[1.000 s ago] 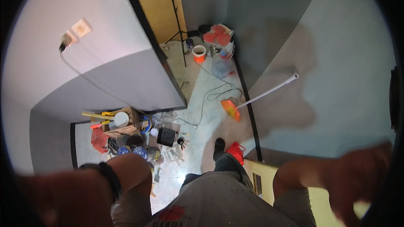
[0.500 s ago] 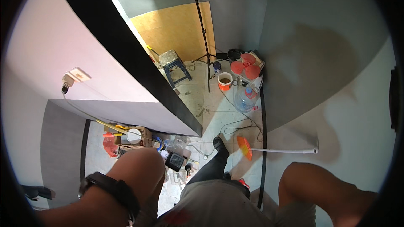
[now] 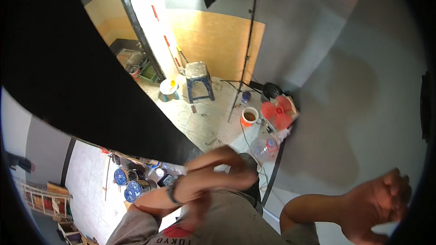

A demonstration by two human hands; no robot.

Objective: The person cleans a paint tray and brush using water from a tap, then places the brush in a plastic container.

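The left hand (image 3: 223,171) is blurred before the grey cloth shirt (image 3: 229,213); its grip cannot be told. The right hand (image 3: 377,204), seemingly empty, is held out, fingers loosely curled, thumb apart. On the floor beyond the left hand, a clear, rounded plastic bottle (image 3: 263,149) is seen. By the thin dark cable (image 3: 244,132), a stumble could be caused and the cylindrical orange-and-white bucket (image 3: 248,122) tipped. Far left, a crusted, square-topped blue stool (image 3: 197,71) is placed.

Room apparently under renovation: blue-topped tubs (image 3: 135,188), spattered stool (image 3: 196,71), orange-white bucket (image 3: 245,122).

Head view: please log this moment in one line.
left hand: blurred, before torso; right hand: fingers bent, nothing visibly held; orange-white bucket: on floor
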